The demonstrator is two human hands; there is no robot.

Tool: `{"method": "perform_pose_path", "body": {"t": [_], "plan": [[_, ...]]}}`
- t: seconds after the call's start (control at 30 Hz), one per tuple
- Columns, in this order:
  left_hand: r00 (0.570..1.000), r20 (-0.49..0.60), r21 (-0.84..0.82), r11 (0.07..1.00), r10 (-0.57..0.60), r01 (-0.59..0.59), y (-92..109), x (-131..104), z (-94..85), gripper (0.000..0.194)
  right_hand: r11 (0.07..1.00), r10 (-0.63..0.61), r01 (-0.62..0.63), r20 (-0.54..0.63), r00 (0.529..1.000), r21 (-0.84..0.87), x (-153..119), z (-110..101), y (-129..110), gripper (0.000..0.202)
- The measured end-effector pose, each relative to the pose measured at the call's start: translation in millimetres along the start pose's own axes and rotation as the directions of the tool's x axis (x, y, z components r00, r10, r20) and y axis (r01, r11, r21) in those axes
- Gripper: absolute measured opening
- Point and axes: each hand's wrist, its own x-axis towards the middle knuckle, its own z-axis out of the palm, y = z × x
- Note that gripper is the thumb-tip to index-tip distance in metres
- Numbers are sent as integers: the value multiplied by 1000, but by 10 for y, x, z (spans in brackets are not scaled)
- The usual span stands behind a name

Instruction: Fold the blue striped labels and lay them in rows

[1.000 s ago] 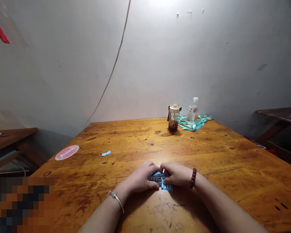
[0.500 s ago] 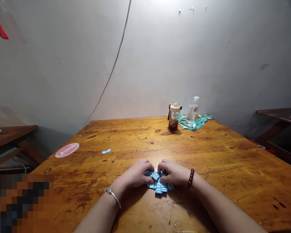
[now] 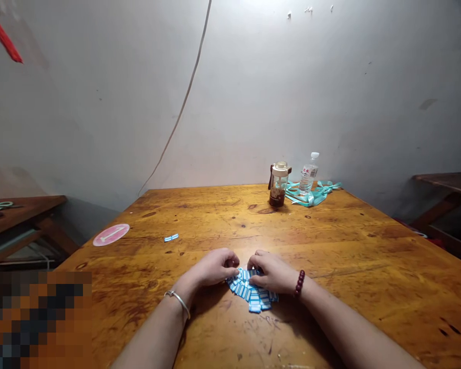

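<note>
A loose heap of small flat blue-and-white striped pieces [image 3: 249, 292] lies overlapping on the wooden table in front of me. At its left edge is my left hand [image 3: 217, 267], its thumb touching the pieces and its curved fingers apart from the thumb. Over the upper right of the heap, my right hand [image 3: 272, 271] has bent fingers and a thumb resting on the pieces, with a gap between them. Nothing shows clearly gripped in either hand. The hands cover some of the pieces. Farther left lies a separate blue-and-white piece [image 3: 171, 238].
The wooden table [image 3: 200, 215] meets a grey wall. Near its back right stand a brown-strapped drink bottle [image 3: 278, 185] and a clear water bottle [image 3: 309, 174], beside turquoise ribbon [image 3: 311, 198]. A pink oval sign [image 3: 111, 235] lies at the left edge.
My left hand has drawn slightly left, away from the middle of the heap. More pieces show between the hands, and the heap looks more spread out. The view has shifted a little.
</note>
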Motion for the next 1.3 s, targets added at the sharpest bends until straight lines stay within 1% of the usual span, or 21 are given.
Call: {"method": "perform_pose_path", "body": {"t": [0.07,0.13,0.2,0.27,0.37,0.43,0.5,0.6,0.63,0.7,0.8,0.9,1.03,1.1,1.23,1.3], "plan": [[998,38,36,998,45,-46,-6,-2,18,30,999,20,-22,30,999,40,7,-8,42,15],[997,28,52,996,69,-71,-23,6,37,29,989,62,-67,42,997,135,22,-19,115,9],[997,-29,56,996,72,-70,-42,24,55,29,955,122,-132,53,991,265,40,-21,186,8],[991,-117,50,997,71,-66,-45,46,72,28,896,194,-205,67,979,393,54,-16,230,11],[965,-246,-11,996,87,-92,7,71,94,29,809,270,-268,75,960,523,64,-14,225,19],[949,-299,-83,987,105,-135,76,75,116,32,792,274,-254,48,960,555,65,-26,182,22],[940,-320,-164,970,120,-180,147,73,150,33,828,242,-190,-30,970,528,65,-42,124,20],[941,-314,-291,930,128,-224,200,74,213,29,889,161,-76,-153,975,452,68,-46,48,18],[943,-310,-339,913,121,-229,197,79,231,28,893,143,-52,-173,975,447,72,-40,33,18],[948,-309,-448,868,78,-217,167,99,253,26,872,146,-42,-179,973,488,80,-16,21,17],[951,-307,-601,781,-29,-170,102,137,252,24,787,214,-82,-147,966,611,95,24,39,17],[946,-309,-689,708,-95,-154,71,158,235,24,688,273,-130,-89,958,714,104,49,64,20],[948,-297,-734,662,-110,-153,80,151,226,24,619,314,-173,-40,949,766,111,60,62,26],[955,-273,-758,636,-114,-141,87,141,227,26,582,335,-186,-25,942,792,118,59,48,27],[971,-210,-807,581,-116,-105,92,130,238,29,474,376,-181,-12,926,862,134,36,15,28],[974,-191,-819,566,-120,-91,91,133,251,30,449,387,-179,-10,922,875,137,18,2,28]]}}
